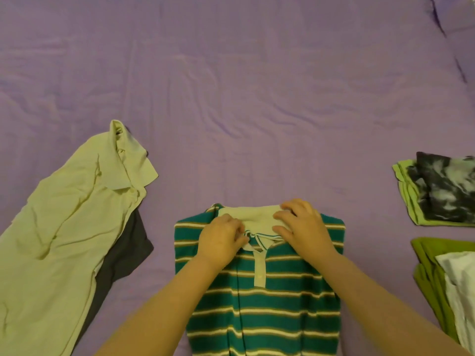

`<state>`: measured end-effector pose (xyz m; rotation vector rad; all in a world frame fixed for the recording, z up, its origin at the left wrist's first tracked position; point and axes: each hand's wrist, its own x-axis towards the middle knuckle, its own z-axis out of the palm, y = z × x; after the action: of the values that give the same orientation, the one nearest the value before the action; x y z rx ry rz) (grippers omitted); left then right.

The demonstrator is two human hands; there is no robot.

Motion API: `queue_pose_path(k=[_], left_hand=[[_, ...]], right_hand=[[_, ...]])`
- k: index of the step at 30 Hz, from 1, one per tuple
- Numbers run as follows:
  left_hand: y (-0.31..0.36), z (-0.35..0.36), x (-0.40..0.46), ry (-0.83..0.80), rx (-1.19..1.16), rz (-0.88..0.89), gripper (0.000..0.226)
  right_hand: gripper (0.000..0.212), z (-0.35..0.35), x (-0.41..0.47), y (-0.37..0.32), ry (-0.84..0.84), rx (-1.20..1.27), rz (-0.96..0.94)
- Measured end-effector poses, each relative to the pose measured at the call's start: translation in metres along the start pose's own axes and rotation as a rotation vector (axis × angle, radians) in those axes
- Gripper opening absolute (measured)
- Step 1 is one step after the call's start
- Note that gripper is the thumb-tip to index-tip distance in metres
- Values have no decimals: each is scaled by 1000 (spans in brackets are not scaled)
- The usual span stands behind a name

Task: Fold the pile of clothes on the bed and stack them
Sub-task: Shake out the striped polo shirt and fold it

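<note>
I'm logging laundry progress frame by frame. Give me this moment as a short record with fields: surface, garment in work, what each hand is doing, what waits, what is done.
surface: purple bed sheet
garment in work: striped polo shirt, lying flat, sides folded in
left hand: pinching the collar near the placket
right hand: pressing on the collar's other side
waiting: pale shirt lying unfolded over a dark garment
done: two folded stacks, tie-dye top on a light green piece; white cloth on an olive garment
</note>
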<state>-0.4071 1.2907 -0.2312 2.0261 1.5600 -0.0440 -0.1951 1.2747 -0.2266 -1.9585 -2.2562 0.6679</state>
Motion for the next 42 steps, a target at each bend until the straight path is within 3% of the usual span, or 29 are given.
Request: queue_pose_path(k=[4,6,9,12,16,22,25,27,30,32,35,42], left_hand=[[-4,13,3,-53,65,-49,33],[-6,13,6,-37,50,-39,26],[-8,7,10,0,32,-31,20],[-5,-11,20,79,-136,-121,17],[-5,-41,54,119,-625,-345,8],[-8,-53,94,44,-763,-449,8],[-11,-50,98,-2,-708,-411,6],[-14,-51,93,-56,-593,-387,9],[-20,-56,79,-144,-494,-489,12],[-24,-60,68,-217,-621,-607,12],[-25,-68,54,-296,-891,-707,11],[-25,-72,32,-254,-1154,-776,13]], right_hand=[[50,12,10,-1,-229,-113,-79],[51,15,14,1,-260,-117,-80],[36,11,18,2,-212,-113,-109],[27,-2,28,-1,-101,114,38],[22,-19,60,-2,-42,558,334],[38,-13,100,-5,-91,389,399],[51,-6,113,-15,-168,256,311],[34,-4,121,-21,-188,248,272],[30,-10,125,-23,-225,481,284],[38,-19,122,-20,-256,669,341],[30,-30,118,-14,-308,868,440],[23,-27,115,-11,-216,1126,681]])
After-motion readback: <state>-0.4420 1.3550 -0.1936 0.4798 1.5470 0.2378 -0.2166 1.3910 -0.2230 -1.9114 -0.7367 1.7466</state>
